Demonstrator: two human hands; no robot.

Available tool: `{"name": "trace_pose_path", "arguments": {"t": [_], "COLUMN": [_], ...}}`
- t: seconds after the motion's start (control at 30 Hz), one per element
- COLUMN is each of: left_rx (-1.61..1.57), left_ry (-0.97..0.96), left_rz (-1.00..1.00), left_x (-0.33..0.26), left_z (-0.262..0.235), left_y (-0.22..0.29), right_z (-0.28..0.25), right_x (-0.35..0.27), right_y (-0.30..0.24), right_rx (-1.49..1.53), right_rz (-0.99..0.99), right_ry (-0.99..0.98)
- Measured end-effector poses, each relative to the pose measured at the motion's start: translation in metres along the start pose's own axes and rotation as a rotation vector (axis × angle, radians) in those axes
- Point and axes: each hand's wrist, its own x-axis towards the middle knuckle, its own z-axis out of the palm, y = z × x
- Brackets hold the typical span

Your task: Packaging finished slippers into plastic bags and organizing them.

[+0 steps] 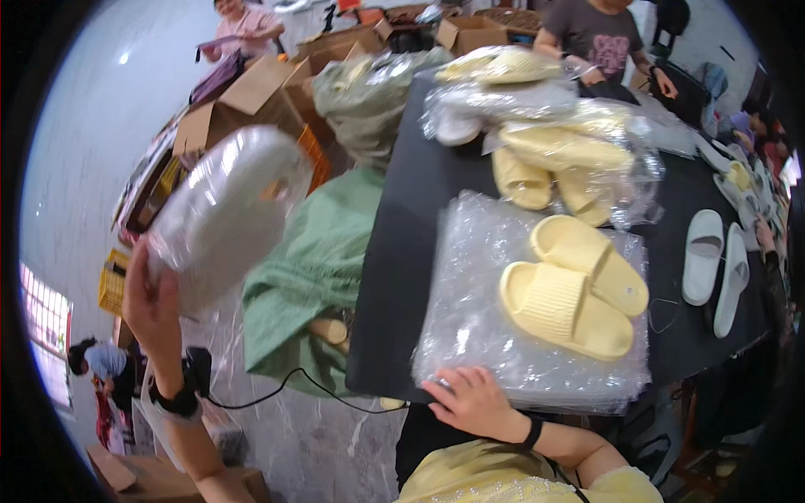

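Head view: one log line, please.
left hand: holds bagged white item; right hand: at edge of plastic stack; yellow slippers: atop stack

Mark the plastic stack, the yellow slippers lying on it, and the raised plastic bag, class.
Plastic stack (pixel 468 289): head view, bare upper surface.
Yellow slippers (pixel 560 300): head view, nearer slipper's ribbed strap.
Raised plastic bag (pixel 226 201): head view, shiny side.

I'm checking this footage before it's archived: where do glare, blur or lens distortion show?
Head view, glare: white glints break up the stack of clear plastic bags and streak the bagged white item; head view, blur: the left hand looks soft, while the yellow slippers read more clearly; head view, distortion: the window leans near the black, rounded rim.
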Motion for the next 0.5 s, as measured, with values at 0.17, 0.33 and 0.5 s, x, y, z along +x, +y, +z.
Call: {"name": "trace_pose_path", "arguments": {"t": [0.17, 0.33, 0.5], "left_rx": [-0.504, -0.39, -0.404], "left_ry": [0.182, 0.304, -0.101], "left_rz": [0.008, 0.59, 1.006], "left_x": [0.115, 0.173, 0.146], "left_z": [0.117, 0.233, 0.366], "left_y": [0.157, 0.297, 0.384], "right_z": [-0.017, -0.009, -0.01], "right_x": [-0.016, -0.02, -0.022], "right_y": [0.017, 0.013, 0.008], "right_rx": [0.012, 0.085, 0.055], "right_rz": [0.013, -0.004, -0.004], "right_ry": [0.026, 0.074, 0.076]}}
